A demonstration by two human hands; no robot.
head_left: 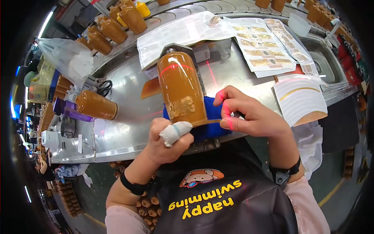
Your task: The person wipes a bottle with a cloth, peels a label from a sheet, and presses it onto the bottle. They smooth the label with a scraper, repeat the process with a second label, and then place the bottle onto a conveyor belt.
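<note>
Head view: My right hand (243, 113) pinches a thin brown strip (212, 121), thumb and finger together, at the base of a glossy brown bottle (179, 84) by the near edge of the steel surface (132, 103). My left hand (167, 140) curls at the bottle's rim, one digit wrapped in white; whether it grips anything is hidden. Gold-printed sheets (263, 43) lie toward the far right corner.

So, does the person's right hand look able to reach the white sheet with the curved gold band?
Probably yes: the white sheet lies close to the right hand, nothing visible between them, though that hand pinches a thin brown strip, likely needing release first.
</note>
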